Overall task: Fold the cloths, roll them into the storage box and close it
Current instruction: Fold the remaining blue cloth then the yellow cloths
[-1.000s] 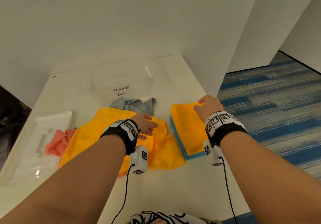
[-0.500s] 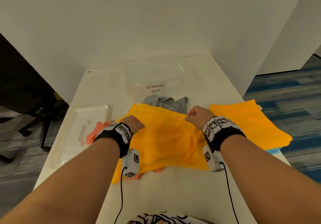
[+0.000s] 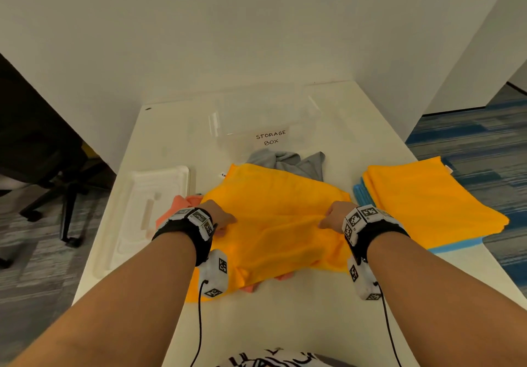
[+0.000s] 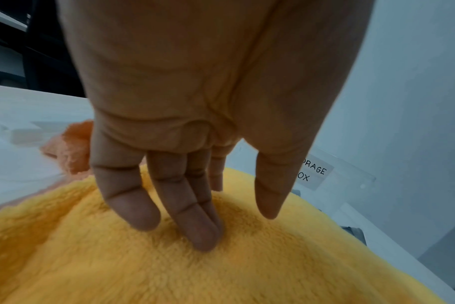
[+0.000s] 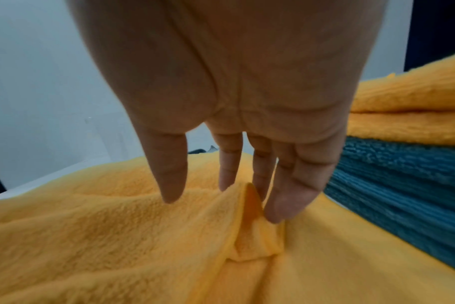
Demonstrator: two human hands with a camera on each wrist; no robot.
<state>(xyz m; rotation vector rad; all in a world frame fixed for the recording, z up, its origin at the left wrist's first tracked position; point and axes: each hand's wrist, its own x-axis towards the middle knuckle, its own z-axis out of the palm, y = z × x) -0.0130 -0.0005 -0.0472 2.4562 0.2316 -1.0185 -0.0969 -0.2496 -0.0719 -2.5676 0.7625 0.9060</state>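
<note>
Left hand (image 3: 219, 218) flat on the loose yellow cloth (image 3: 273, 218), grip open, fingers (image 4: 195, 222) pressing the pile. Right hand (image 3: 335, 216) on the same cloth, fingers straight, seemingly nudging a ridge without clasping.

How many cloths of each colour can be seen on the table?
Yellow: 2, one spread cloth under both hands, one folded cloth at the right
Blue: 1, folded under the yellow folded one
Grey: 1, crumpled before the storage box
Pink: 1, partly hidden under the spread yellow one
Total: 5
</note>
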